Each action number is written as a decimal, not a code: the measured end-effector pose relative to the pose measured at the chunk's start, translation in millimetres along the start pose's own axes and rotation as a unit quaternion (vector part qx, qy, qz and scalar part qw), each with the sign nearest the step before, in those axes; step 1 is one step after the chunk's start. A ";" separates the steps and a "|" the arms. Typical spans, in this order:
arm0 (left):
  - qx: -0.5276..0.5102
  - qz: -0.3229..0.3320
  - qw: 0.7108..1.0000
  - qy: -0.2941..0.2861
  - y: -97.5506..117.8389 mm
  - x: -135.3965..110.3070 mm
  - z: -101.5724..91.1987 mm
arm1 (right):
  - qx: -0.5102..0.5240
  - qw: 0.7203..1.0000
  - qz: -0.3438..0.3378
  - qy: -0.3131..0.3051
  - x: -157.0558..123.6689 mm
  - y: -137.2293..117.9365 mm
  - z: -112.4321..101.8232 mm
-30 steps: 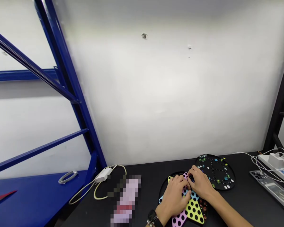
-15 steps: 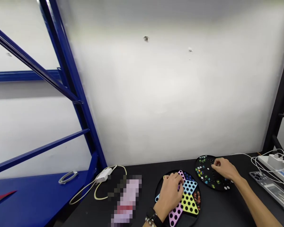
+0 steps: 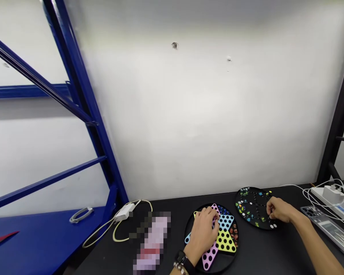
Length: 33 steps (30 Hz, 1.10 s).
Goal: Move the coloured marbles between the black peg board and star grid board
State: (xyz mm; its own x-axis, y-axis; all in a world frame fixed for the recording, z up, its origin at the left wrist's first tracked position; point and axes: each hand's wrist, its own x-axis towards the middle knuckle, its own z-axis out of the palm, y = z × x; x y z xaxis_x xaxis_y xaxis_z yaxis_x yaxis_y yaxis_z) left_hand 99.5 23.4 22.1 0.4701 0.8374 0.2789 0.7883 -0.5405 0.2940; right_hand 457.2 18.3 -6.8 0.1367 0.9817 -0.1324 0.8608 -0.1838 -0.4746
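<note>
you face a white wall [image 3: 172,114] that fills most of the frame, with a blue steel shelving frame [image 3: 74,110] at the upper left and a dark upright post [image 3: 338,114] at the far right. along the bottom runs a black surface [image 3: 275,248], and a blue shelf [image 3: 40,240] sits at the lower left with a metal ring handle [image 3: 80,215] on it.

at bottom center lies a round black board [image 3: 228,260] with a colored star of dotted points. just to its upper right is a second round black board [image 3: 244,218], scattered with glass marbles [image 3: 242,206].

your left hand [image 3: 202,235] rests over the star, fingers curled down on its pink and yellow points; you cannot tell if they grip anything. your right hand [image 3: 281,211] sits at the second board's right edge, fingers bent down among the marbles, and you cannot tell if they pinch one.

left of the boards are a pixelated, unreadable object [image 3: 154,240] and a white adapter [image 3: 125,214] with its pale cable. a white power strip [image 3: 329,195] sits at the far right.
</note>
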 end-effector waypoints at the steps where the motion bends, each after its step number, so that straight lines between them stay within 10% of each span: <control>1: 0.003 0.000 1.000 -0.001 -0.1 0.1 0.0 | 0.004 1.000 0.004 -0.005 0.6 -1.0 0.9; 8: -0.009 -0.002 1.000 0.004 -2.5 -0.4 2.5 | 0.168 0.985 -0.031 -0.001 -7.0 -24.7 -5.6; 15: -0.014 0.004 1.000 0.001 -2.5 -0.1 2.5 | 0.576 0.813 -0.081 -0.040 -18.0 -79.3 -6.4; 22: -0.014 0.002 1.000 -0.001 -2.6 -0.1 2.3 | 0.145 0.985 -0.097 -0.007 -15.0 -85.4 21.5; 27: -0.009 0.002 1.000 -0.001 -3.0 0.1 3.4 | -0.028 0.998 -0.056 -0.004 -19.3 -81.4 20.7; 33: 0.000 0.001 1.000 -0.008 -0.8 0.2 0.9 | 0.018 0.995 -0.091 -0.040 -16.3 -73.2 22.0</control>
State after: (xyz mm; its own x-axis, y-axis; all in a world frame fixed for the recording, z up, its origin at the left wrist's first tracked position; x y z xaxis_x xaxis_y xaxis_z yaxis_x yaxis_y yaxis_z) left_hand 99.3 24.1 21.1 0.4771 0.8380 0.2649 0.7882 -0.5413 0.2929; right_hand 381.3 14.6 10.9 -0.0604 0.9922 -0.1094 0.8490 -0.0066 -0.5284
